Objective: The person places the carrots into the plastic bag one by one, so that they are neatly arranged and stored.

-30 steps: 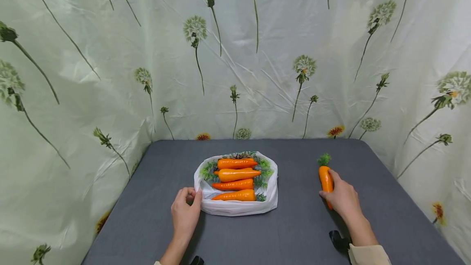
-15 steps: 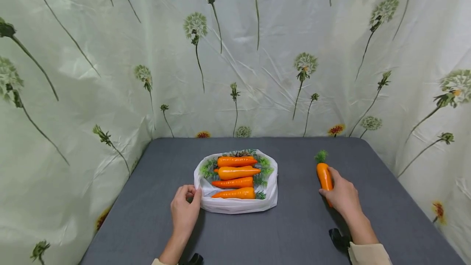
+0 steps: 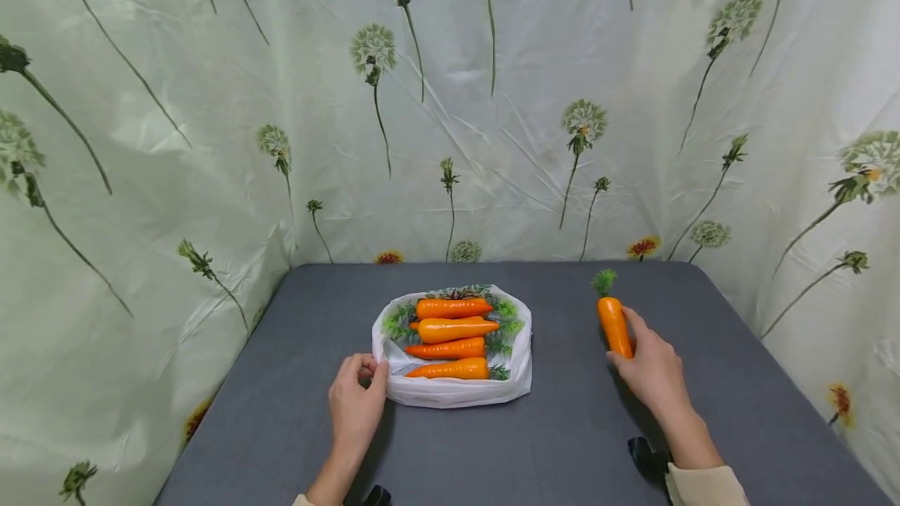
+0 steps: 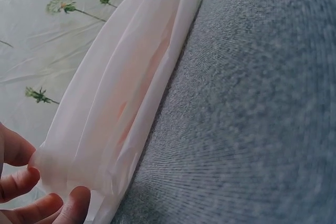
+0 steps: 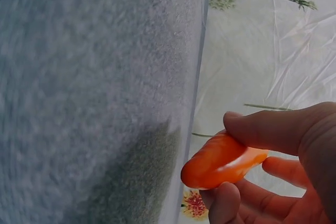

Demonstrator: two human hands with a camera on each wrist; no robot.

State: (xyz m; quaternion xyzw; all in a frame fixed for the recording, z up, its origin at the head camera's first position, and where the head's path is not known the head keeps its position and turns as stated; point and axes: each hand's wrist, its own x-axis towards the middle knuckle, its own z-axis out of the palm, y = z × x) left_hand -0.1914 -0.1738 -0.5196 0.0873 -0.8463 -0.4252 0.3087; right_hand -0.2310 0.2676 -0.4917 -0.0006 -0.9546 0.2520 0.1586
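Note:
A white plastic bag lies with its top spread wide, left of the table's middle. Several orange carrots with green tops are inside it. My left hand pinches the bag's left edge between thumb and fingers; in the left wrist view the white film runs up from the fingertips. Off to the right, my right hand grips another carrot, its green top pointing away from me. In the right wrist view that carrot is held between thumb and fingers, raised above the table; the fingers partly hide it.
The dark grey table ends at a flower-printed curtain at the back and sides. Grey surface lies between the bag and my right hand. Black wrist straps show near both forearms.
The carrot in my right hand has shifted a little left and farther from me, and less of its tip shows below the fingers. My left hand and the bag are nearly still.

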